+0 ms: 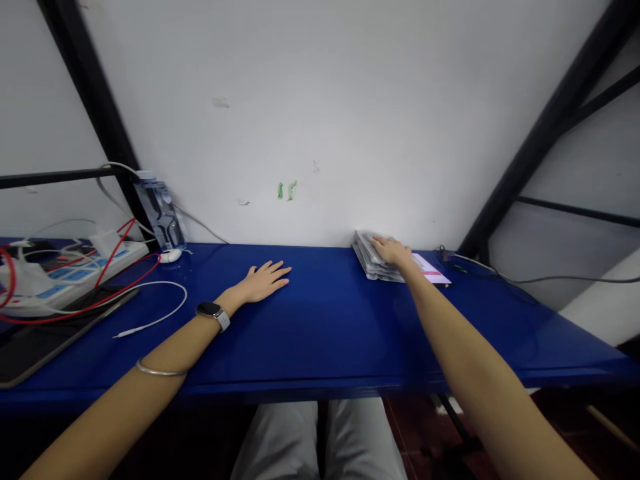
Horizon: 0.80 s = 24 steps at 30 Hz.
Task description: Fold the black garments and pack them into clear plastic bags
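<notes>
My left hand [263,283] lies palm down on the blue table [310,333], fingers spread, with nothing in it. A watch and a metal bangle are on that arm. At the back right, my right hand [393,251] rests on top of a stack of packets in clear, shiny wrapping [370,257]. Its fingers lie stretched over the upper packet and are not wrapped round it. Beside the stack, partly covered by my right hand and forearm, lies a pink and white sheet or booklet [431,269].
At the left are a white power strip [127,253] with red and white cables, a dark tablet-like device [65,333], a clear bottle [163,217] and a small white object [171,256]. A loose white cable [186,293] curves across the table. Dark cables [480,267] lie at the right.
</notes>
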Available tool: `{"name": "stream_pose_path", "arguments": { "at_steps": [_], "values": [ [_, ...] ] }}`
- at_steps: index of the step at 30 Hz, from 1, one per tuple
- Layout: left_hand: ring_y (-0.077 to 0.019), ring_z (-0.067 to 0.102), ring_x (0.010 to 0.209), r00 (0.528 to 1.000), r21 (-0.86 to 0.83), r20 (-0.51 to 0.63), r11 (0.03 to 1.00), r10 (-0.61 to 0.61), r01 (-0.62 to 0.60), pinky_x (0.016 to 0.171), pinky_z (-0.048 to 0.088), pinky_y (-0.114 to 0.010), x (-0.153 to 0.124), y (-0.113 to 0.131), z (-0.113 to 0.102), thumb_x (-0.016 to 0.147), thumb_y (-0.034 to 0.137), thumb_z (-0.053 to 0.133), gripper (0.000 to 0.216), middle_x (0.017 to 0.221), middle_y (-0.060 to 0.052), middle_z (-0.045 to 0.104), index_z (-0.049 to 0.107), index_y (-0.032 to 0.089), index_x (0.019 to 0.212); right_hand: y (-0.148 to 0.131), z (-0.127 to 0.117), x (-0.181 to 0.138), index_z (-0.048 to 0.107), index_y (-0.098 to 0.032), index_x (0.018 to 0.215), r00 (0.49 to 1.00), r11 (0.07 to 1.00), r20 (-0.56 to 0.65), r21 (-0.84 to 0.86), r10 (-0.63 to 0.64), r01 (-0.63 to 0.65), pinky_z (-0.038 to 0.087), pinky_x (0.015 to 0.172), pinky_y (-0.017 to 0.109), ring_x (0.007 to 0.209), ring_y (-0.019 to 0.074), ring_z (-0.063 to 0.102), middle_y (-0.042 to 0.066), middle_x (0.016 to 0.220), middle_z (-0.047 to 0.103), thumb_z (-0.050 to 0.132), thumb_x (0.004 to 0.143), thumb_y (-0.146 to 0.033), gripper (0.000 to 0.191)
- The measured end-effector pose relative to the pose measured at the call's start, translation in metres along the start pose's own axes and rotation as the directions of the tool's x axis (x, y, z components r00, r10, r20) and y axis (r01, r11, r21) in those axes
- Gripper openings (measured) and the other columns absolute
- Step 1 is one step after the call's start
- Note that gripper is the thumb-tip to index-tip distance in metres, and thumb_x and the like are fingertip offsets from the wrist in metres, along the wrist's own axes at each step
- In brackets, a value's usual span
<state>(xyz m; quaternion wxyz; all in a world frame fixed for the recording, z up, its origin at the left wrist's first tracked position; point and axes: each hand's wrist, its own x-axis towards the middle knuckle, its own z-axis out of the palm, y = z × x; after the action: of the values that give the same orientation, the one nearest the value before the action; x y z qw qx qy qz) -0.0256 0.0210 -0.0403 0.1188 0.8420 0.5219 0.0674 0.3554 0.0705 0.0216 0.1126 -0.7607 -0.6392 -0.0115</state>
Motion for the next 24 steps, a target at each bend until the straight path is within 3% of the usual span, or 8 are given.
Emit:
{"name": "stream_pose_path", "arguments": {
  "at_steps": [15, 18, 20, 22, 24],
  "values": [
    [-0.0345, 0.013, 0.145, 1.0, 0.015, 0.002, 1.0, 0.012, -0.012, 0.11, 0.013, -0.066, -0.003, 0.005, -0.005, 0.093, 0.062, 0.022, 0.06, 0.159, -0.001, 0.019, 0.031, 0.037, 0.147, 0.007, 0.004, 0.005, 0.035, -0.031, 0.146, 0.999, 0.999, -0.033, -0.034, -0.032, 0.031, 0.027, 0.103, 0.066, 0.134, 0.0341, 0.039, 0.009, 0.149, 0.042, 0.015, 0.095, -0.055, 0.06],
    [-0.0339, 0.014, 0.145, 1.0, 0.019, 0.007, 1.0, 0.014, -0.014, 0.11, 0.013, -0.065, -0.004, 0.007, -0.005, 0.093, 0.061, 0.021, 0.06, 0.159, -0.002, 0.019, 0.03, 0.036, 0.147, 0.002, -0.002, 0.002, 0.025, -0.025, 0.15, 0.988, 0.997, -0.143, -0.062, -0.053, 0.044, 0.022, 0.106, 0.065, 0.137, 0.0323, 0.034, 0.011, 0.151, 0.038, 0.017, 0.096, -0.052, 0.061],
    [-0.0343, 0.014, 0.145, 1.0, 0.009, 0.004, 1.0, 0.022, -0.022, 0.11, 0.012, -0.066, -0.003, 0.008, -0.003, 0.093, 0.062, 0.021, 0.06, 0.159, -0.002, 0.019, 0.03, 0.036, 0.147, -0.009, -0.006, -0.006, 0.025, -0.021, 0.15, 0.935, 0.988, -0.329, -0.122, -0.131, 0.096, 0.019, 0.109, 0.062, 0.137, 0.0313, 0.031, 0.013, 0.149, 0.039, 0.02, 0.097, -0.046, 0.058],
    [-0.0371, 0.011, 0.145, 1.0, -0.007, -0.007, 1.0, 0.011, -0.011, 0.108, 0.006, -0.071, -0.001, 0.006, -0.002, 0.092, 0.063, 0.021, 0.059, 0.159, 0.0, 0.02, 0.033, 0.04, 0.145, -0.025, -0.007, -0.02, 0.031, -0.017, 0.146, 0.833, 0.965, -0.49, -0.181, -0.256, 0.19, 0.018, 0.11, 0.055, 0.135, 0.0292, 0.032, 0.015, 0.144, 0.043, 0.022, 0.097, -0.036, 0.053],
    [-0.042, 0.004, 0.145, 0.993, -0.019, -0.085, 0.996, -0.083, 0.081, 0.105, 0.001, -0.075, 0.003, 0.0, -0.003, 0.092, 0.065, 0.021, 0.06, 0.159, 0.001, 0.018, 0.035, 0.04, 0.145, -0.043, -0.004, -0.035, 0.037, -0.016, 0.142, 0.746, 0.925, -0.546, -0.217, -0.381, 0.313, 0.02, 0.11, 0.05, 0.131, 0.0277, 0.037, 0.015, 0.138, 0.048, 0.024, 0.097, -0.029, 0.049]
  ]
}}
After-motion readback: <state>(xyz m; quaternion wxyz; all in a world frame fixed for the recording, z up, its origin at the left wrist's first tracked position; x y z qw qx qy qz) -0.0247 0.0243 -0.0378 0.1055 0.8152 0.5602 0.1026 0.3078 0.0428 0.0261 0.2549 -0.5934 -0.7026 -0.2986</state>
